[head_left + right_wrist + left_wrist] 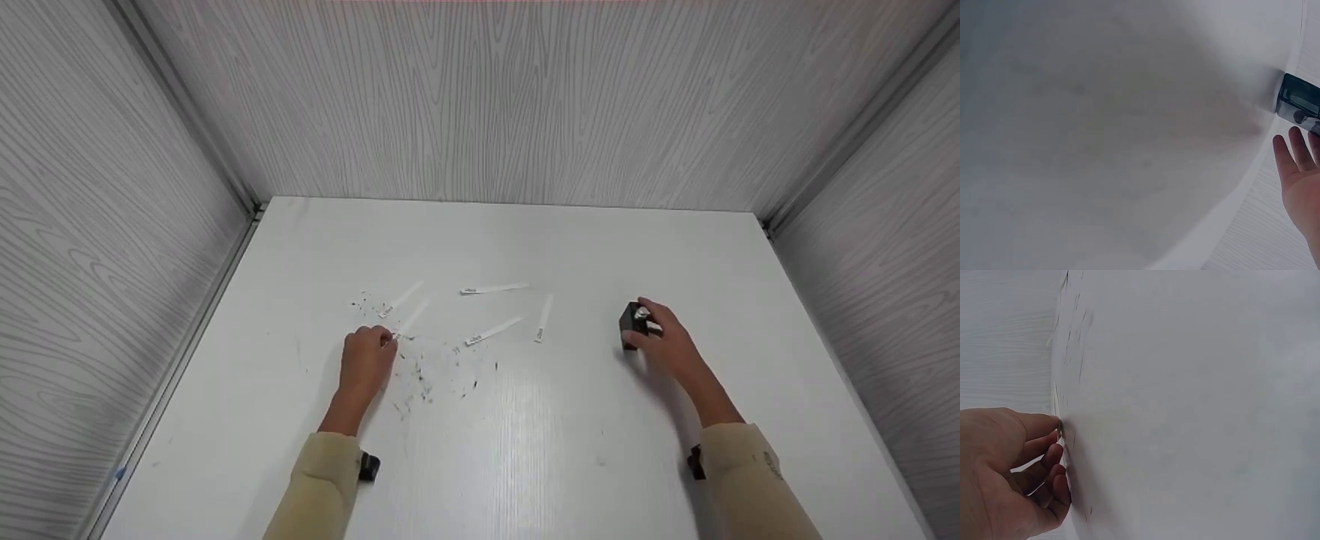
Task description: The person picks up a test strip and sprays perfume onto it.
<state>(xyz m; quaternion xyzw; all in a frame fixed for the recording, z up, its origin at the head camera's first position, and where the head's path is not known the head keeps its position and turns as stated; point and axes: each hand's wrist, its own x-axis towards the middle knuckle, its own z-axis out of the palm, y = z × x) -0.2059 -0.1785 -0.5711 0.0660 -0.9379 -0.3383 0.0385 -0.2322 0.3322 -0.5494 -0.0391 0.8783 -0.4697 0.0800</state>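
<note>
My left hand (367, 364) rests low over the table, its thumb and fingertips pinching the printed near end of a white paper strip (415, 313). In the left wrist view the fingertips (1054, 423) meet right at the tabletop, and the other fingers are curled under. On the right side, my right hand (664, 345) grips a small black perfume bottle (628, 324) with a silver top, thumb on the near side and fingers on the far side. The bottle's glossy dark side (1300, 93) shows in the right wrist view, partly cut off by the frame edge.
Several more printed paper strips (495, 331) lie spread across the middle of the white table (540, 435). Dark specks and scuffs (424, 382) mark the surface near my left hand. Grey wood-grain panels (487, 105) stand at the back and both sides.
</note>
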